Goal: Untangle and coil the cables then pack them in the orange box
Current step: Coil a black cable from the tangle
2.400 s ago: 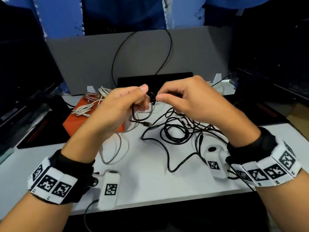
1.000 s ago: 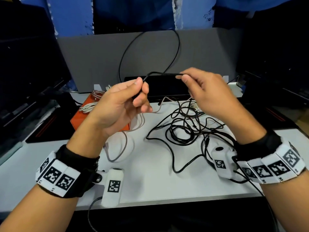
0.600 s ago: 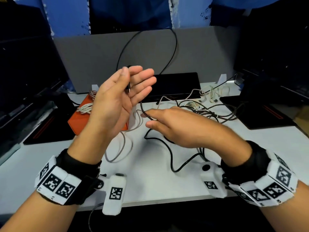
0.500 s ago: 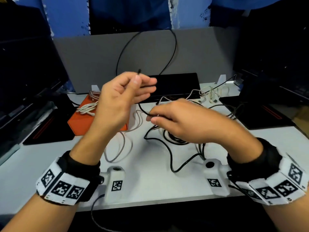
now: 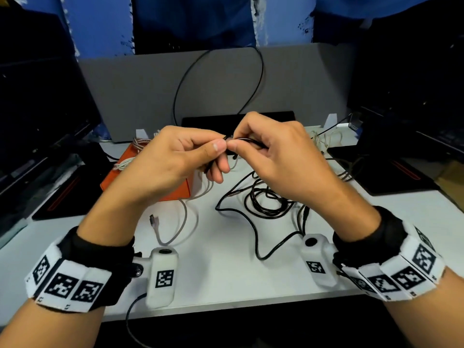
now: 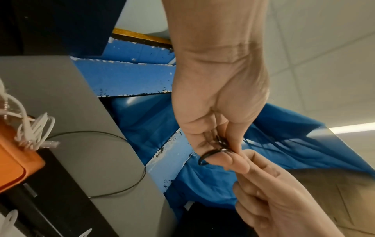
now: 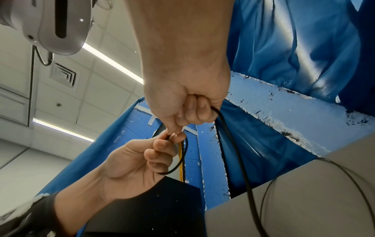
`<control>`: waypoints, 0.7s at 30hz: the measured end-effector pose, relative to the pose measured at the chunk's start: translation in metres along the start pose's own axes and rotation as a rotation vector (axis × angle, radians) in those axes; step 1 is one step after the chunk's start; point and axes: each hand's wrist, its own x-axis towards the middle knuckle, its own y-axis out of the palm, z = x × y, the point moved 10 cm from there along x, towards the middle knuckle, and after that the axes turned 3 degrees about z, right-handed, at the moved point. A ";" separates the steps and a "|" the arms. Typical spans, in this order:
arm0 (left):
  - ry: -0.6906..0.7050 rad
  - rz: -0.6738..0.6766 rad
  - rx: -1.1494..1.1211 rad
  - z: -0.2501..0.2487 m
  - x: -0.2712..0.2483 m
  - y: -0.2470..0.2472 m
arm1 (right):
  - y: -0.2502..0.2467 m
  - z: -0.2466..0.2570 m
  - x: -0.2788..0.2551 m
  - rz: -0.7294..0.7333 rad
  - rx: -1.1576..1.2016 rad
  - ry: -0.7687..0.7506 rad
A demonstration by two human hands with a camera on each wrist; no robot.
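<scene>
In the head view my left hand (image 5: 219,147) and right hand (image 5: 234,144) meet above the white table (image 5: 226,280), fingertips almost touching. Both pinch one black cable (image 5: 247,139). The left wrist view shows a small loop of that black cable (image 6: 211,153) held in my left hand's fingers (image 6: 223,139). In the right wrist view the black cable (image 7: 233,152) runs down from my right fist (image 7: 188,110). The remaining black cable lies tangled (image 5: 266,199) on the table below my right hand. The orange box (image 5: 180,189) sits at the left, partly behind my left hand, with white cables (image 5: 125,165) on it.
A grey cable (image 5: 184,222) with a USB plug lies loose in front of the box. Thin white cable (image 5: 324,139) lies at the back right. A grey partition (image 5: 301,84) with a black wire loop stands behind. Dark screens flank the table on both sides.
My right hand has risen from the cable near the table to meet my left hand. The left hand has curled tighter; both now pinch the black cable close together.
</scene>
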 end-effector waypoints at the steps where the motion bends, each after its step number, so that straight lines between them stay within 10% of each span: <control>1: -0.013 0.012 -0.023 0.002 -0.001 -0.001 | 0.001 0.003 0.000 -0.001 -0.001 -0.015; 13: -0.089 0.194 -0.540 0.015 -0.003 0.026 | 0.002 -0.005 0.003 0.214 0.269 0.072; 21: -0.056 0.060 -0.626 0.026 0.006 0.037 | 0.000 -0.019 0.004 0.206 0.104 0.133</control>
